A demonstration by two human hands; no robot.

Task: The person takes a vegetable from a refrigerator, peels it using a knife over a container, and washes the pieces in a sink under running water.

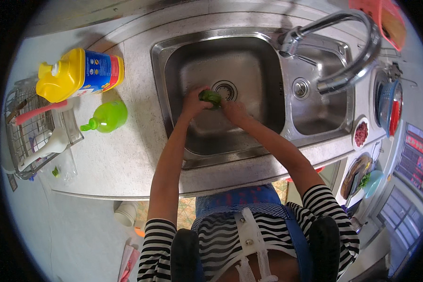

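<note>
Over the large basin of a stainless steel sink [246,67], my left hand [194,103] is closed around a dark green vegetable [210,98], possibly a green pepper. My right hand [234,112] grips the right side of the vegetable with bent fingers. Whether those fingers also hold something small is hidden. The round drain strainer [224,90] shows just behind the vegetable. A chrome faucet [368,53] arches to the right, its spout end over the smaller basin [320,116].
Left on the counter [137,134] stand a yellow jug [68,75], a green squeeze bottle [109,117] and a wire rack [31,120] with utensils. At right are a dish of chopped red meat [361,134], a blue colander [389,105] and a cutting board [352,176] bearing a dark blade.
</note>
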